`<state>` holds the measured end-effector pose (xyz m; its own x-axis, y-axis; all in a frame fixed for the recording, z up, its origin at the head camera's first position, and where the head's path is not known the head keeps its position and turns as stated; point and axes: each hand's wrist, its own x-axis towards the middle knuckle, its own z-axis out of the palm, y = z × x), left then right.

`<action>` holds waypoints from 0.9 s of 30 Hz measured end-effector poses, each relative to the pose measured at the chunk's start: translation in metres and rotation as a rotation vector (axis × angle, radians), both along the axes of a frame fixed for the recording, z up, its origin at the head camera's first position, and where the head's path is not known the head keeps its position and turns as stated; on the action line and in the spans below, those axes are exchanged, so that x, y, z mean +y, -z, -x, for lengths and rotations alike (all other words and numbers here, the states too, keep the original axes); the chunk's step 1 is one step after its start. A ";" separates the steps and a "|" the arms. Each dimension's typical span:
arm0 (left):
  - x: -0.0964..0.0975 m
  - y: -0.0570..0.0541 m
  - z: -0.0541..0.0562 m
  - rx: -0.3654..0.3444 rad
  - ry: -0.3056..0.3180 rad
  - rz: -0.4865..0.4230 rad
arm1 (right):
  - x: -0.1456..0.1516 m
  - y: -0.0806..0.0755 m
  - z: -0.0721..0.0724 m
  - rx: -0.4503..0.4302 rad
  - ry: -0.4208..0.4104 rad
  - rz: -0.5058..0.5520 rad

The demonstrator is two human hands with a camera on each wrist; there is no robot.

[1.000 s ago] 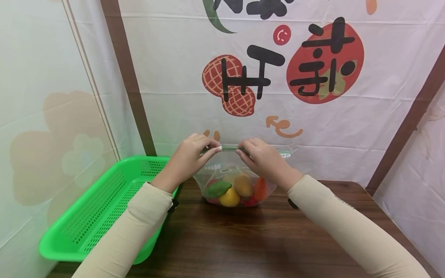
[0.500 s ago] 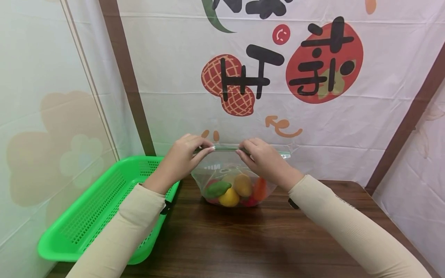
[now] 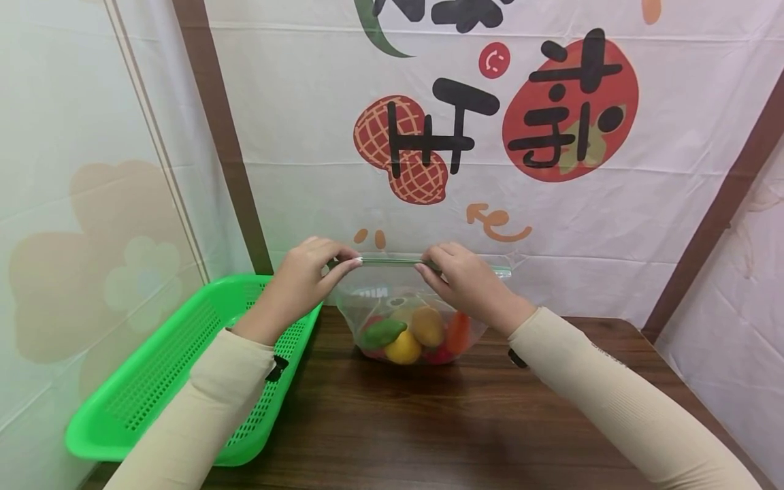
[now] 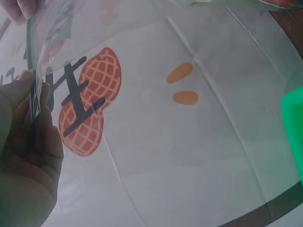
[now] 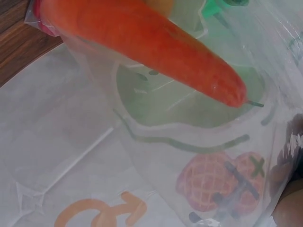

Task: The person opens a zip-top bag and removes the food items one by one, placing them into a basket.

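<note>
A clear zip bag (image 3: 367,289) stands on the table with several fruits and vegetables inside. Through its plastic show a green fruit (image 3: 383,334), a yellow fruit (image 3: 403,348), a brownish-yellow fruit (image 3: 427,327) and a carrot (image 3: 458,331). My left hand (image 3: 303,275) pinches the green-edged zip strip near the bag's left end, between thumb and fingers. Further right, my right hand (image 3: 462,279) pinches the same strip, a stretch of it running straight between the two hands. The carrot (image 5: 156,47) fills the upper right wrist view, its stem end toward the right.
A green plastic basket (image 3: 86,439) with perforated walls stands left of the bag, partly under my left forearm. Behind the bag rises a white printed cloth (image 3: 306,204). The brown wooden table (image 3: 441,422) extends toward me and to the right.
My left hand has slid left along the zip strip, widening the gap between the hands. My right hand and the bag's contents have stayed nearly in place.
</note>
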<state>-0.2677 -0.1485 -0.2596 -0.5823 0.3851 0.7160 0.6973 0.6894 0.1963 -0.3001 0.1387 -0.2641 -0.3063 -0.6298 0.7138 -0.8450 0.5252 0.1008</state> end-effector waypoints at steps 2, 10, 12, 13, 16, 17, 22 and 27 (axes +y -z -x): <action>-0.003 0.001 -0.001 -0.005 -0.006 -0.006 | 0.000 0.000 0.000 -0.005 0.003 -0.003; -0.011 0.003 -0.004 -0.017 -0.037 0.000 | 0.002 0.002 0.001 -0.015 0.021 -0.004; -0.013 0.003 -0.004 -0.018 -0.045 -0.004 | 0.003 0.002 0.001 -0.017 0.021 -0.002; -0.014 0.003 -0.004 -0.021 -0.050 -0.006 | 0.003 0.002 0.001 -0.019 0.021 -0.003; -0.016 0.005 -0.004 -0.027 -0.060 -0.009 | 0.003 0.001 0.000 -0.024 0.022 -0.004; -0.017 0.005 -0.004 -0.028 -0.063 -0.009 | 0.003 0.001 -0.001 -0.023 0.023 -0.005; -0.017 0.006 -0.003 -0.036 -0.067 -0.008 | 0.003 0.000 -0.002 -0.022 0.023 -0.005; -0.016 0.007 -0.003 -0.038 -0.059 -0.013 | 0.003 0.001 -0.002 -0.027 0.021 0.000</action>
<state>-0.2645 -0.1648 -0.2670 -0.6306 0.3398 0.6978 0.6471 0.7265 0.2310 -0.2984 0.1418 -0.2652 -0.3387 -0.6232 0.7049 -0.8360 0.5432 0.0785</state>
